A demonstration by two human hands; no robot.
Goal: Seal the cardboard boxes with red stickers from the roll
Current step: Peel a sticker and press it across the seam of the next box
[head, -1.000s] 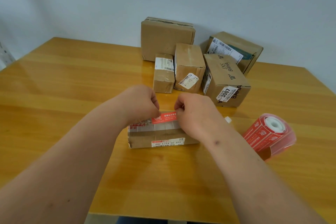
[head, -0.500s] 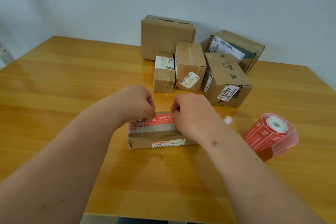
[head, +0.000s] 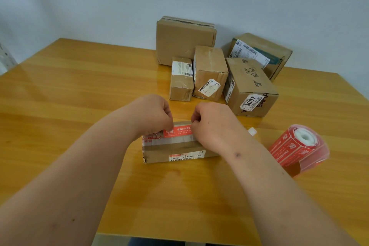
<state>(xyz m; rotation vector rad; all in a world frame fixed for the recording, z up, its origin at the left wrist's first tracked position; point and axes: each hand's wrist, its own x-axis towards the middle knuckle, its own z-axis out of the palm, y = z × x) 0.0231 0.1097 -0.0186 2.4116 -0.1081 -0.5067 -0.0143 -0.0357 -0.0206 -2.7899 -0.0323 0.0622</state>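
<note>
So I had the red sticker (head: pixel 178 131) stretched between my two hands, right over the top of the small flat box (head: pixel 175 149) sitting in front of me on the wooden table (head: pixel 79 106). My left hand (head: pixel 153 115) had its fingers curled in and pinched the sticker's left end, and my right hand (head: pixel 211 124) was curled the same way on the right end. Only the middle bit of the sticker showed between my knuckles. Its long side ran left to right, same direction as the box's long side, lying along the far part of the box top just behind the clear tape strip. Couldn't tell whether it was actually stuck down or just hovering above the cardboard.

The sticker roll (head: pixel 299 147) lay on its side well off to my right, its white core facing up and toward me. Five more cardboard boxes (head: pixel 209 72) sat bunched together at the far side of the table near the wall.
</note>
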